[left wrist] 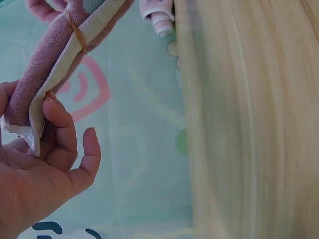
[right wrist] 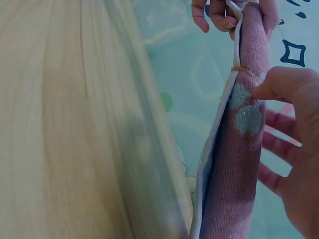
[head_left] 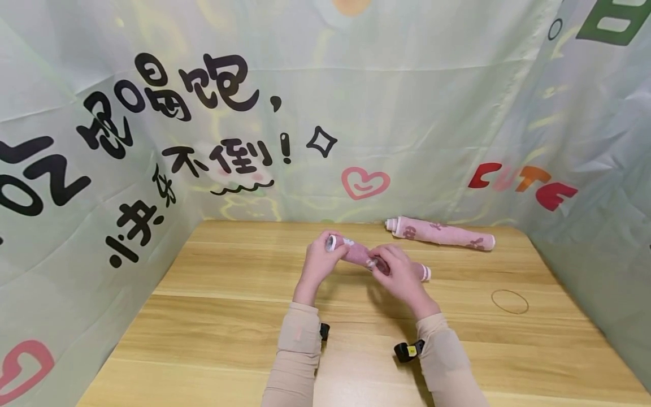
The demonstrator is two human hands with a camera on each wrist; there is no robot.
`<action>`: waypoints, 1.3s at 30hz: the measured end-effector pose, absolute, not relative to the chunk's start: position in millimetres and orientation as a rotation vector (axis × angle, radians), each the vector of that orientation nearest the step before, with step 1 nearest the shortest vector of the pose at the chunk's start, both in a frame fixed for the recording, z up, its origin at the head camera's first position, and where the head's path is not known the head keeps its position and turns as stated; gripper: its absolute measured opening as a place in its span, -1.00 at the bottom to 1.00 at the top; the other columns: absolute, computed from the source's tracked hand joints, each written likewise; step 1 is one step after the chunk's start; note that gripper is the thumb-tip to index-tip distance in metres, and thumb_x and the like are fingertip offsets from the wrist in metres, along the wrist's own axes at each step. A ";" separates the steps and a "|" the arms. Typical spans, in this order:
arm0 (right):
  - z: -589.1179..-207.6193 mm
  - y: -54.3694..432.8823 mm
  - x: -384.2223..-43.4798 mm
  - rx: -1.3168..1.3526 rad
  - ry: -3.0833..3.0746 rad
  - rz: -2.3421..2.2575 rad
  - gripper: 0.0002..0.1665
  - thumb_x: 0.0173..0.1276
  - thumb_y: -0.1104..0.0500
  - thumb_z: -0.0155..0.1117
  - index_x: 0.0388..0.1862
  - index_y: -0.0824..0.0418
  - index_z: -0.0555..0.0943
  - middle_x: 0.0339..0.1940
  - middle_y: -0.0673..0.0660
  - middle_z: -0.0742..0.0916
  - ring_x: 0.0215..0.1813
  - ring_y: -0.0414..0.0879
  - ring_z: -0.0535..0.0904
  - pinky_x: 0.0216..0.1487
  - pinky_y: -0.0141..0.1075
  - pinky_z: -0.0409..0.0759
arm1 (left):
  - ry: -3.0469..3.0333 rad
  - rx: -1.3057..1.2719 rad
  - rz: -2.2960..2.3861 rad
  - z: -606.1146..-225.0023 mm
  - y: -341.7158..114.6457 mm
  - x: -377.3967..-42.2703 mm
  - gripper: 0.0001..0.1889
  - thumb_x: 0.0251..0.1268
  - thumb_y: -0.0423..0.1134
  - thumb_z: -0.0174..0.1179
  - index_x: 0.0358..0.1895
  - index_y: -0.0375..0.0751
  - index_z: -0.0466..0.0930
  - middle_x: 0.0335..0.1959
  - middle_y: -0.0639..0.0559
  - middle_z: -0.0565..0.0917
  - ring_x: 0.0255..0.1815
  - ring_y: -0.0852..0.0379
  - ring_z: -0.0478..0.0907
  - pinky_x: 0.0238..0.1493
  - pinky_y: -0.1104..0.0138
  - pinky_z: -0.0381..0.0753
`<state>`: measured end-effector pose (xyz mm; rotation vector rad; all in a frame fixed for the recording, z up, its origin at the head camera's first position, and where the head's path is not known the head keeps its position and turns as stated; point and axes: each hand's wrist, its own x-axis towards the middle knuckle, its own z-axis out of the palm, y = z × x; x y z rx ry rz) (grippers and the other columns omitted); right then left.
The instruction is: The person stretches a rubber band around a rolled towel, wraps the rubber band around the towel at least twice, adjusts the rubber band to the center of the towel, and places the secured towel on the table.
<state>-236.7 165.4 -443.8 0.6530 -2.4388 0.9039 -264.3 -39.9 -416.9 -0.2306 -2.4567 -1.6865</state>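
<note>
A rolled pink towel (head_left: 356, 253) is held up over the wooden table, slanting down to the right. My left hand (head_left: 320, 261) grips its left end, with the thumb in front. Farther along the roll, my right hand (head_left: 400, 276) holds the middle; its thumb presses near a pale patch in the right wrist view. A thin brown rubber band (left wrist: 77, 34) circles the roll between the two hands and pinches it in. The towel's white edge (left wrist: 65, 62) runs lengthwise along the roll in the left wrist view.
Another rolled pink towel (head_left: 447, 234) lies at the back right of the table (head_left: 218, 328). A loose rubber band (head_left: 528, 306) lies on the right side. Printed fabric (head_left: 432, 113) hangs behind and along both sides.
</note>
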 end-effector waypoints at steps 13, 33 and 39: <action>-453.2 160.3 -240.5 0.609 -2.546 0.680 -0.44 0.09 0.18 0.49 0.09 0.17 0.53 0.00 0.21 0.70 0.04 0.16 0.62 0.08 0.14 0.55 | -2.406 -0.249 -1.735 -414.1 -39.2 -263.8 -0.71 0.12 -0.18 0.33 -0.08 -0.14 0.63 -0.13 -0.15 0.70 -0.28 0.10 0.54 -0.34 0.35 0.54; -438.2 168.1 -233.4 0.560 -2.591 1.009 -0.54 0.28 0.23 0.22 0.18 0.19 0.49 -0.03 0.28 0.73 -0.09 0.08 0.67 -0.02 0.00 0.62 | -2.404 -0.630 -1.718 -415.1 -39.9 -261.5 -0.30 0.06 -0.17 0.46 0.33 0.09 0.39 0.12 -0.13 0.58 0.01 0.00 0.60 -0.06 0.26 0.65; -437.5 167.3 -232.8 0.588 -2.550 1.078 -0.51 0.25 0.25 0.26 0.18 0.18 0.47 -0.01 0.25 0.70 -0.08 0.05 0.64 -0.04 -0.04 0.61 | -2.356 -0.605 -1.621 -415.7 -39.6 -262.5 -0.60 0.09 -0.19 0.43 0.03 -0.09 0.59 -0.07 -0.11 0.68 -0.12 0.05 0.60 -0.11 0.25 0.61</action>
